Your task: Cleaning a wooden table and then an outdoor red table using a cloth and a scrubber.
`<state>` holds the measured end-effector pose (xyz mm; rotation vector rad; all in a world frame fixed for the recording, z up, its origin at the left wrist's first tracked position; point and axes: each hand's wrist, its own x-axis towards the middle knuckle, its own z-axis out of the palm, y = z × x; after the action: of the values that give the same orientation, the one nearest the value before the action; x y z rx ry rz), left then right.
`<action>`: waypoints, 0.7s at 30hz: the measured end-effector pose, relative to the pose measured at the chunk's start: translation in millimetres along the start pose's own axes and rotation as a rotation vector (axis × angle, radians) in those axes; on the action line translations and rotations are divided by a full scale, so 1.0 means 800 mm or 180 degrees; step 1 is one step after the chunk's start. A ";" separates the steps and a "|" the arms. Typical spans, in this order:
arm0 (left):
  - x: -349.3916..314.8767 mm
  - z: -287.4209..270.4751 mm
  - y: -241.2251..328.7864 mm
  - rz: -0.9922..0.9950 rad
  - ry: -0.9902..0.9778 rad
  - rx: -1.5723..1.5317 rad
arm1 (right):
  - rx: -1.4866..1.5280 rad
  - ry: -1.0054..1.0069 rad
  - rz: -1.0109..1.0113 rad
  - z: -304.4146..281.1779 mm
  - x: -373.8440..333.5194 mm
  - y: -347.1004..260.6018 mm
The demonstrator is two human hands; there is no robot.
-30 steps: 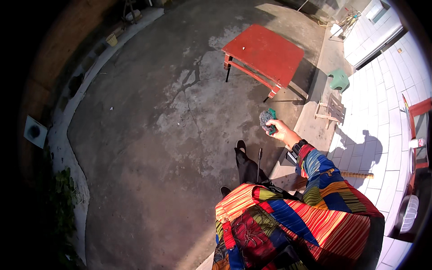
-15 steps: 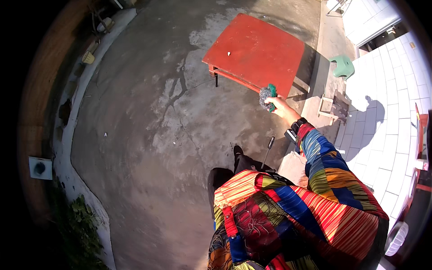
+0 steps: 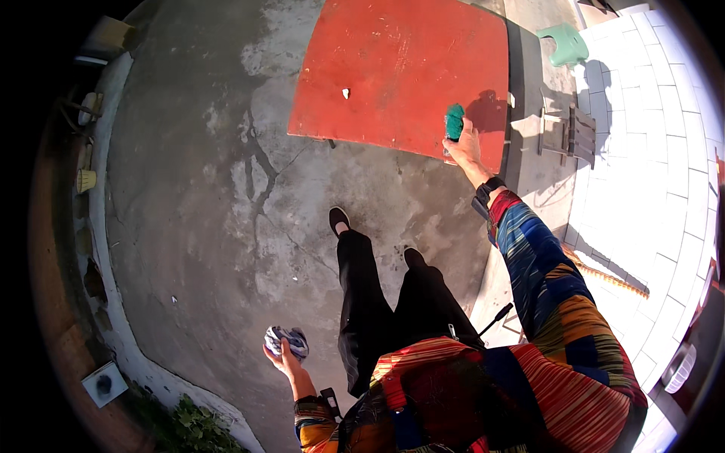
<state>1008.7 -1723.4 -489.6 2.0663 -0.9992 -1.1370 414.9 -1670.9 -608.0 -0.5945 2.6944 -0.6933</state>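
Observation:
My right hand (image 3: 470,148) reaches forward over the near right corner of a red table (image 3: 400,68). Its fingers are closed around a green scouring pad (image 3: 455,121); the grey steel wool seen with it earlier is mostly hidden now. Whether the pad touches the tabletop, I cannot tell. Low on the left, my left hand (image 3: 287,366) grips a crumpled grey, white and dark patterned cloth (image 3: 297,343), held above the concrete floor. A small white scrap (image 3: 346,93) lies on the table's left part.
A green plastic stool (image 3: 565,45) and a small wooden chair (image 3: 568,134) stand right of the table, beside a white tiled wall (image 3: 642,151). Cracked concrete floor (image 3: 211,219) spreads leftward to a pale kerb (image 3: 102,204) with plants (image 3: 200,423) near it.
The table appears nearer, and my right hand has come over its corner with the pad. My left hand, holding the cloth, has come into view. Both my legs now show.

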 end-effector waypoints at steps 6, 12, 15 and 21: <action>0.084 0.164 0.097 0.0257 -0.1066 0.0359 | 0.0014 0.0568 -0.0957 0.129 -0.027 -0.100; 0.148 0.287 0.166 0.0747 -0.1760 0.0709 | -0.0172 0.0498 -0.1469 0.136 -0.021 -0.116; 0.151 0.337 0.187 0.0851 -0.1843 0.0609 | -0.0378 0.0912 -0.0435 0.070 -0.007 -0.001; 0.168 0.433 0.225 0.1105 -0.1864 0.0315 | -0.0427 0.1729 0.1126 0.061 0.113 0.036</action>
<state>695.1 -1977.1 -577.0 1.5566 -1.6413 -1.5556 344.9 -1708.3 -679.7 0.0722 3.2401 -0.6489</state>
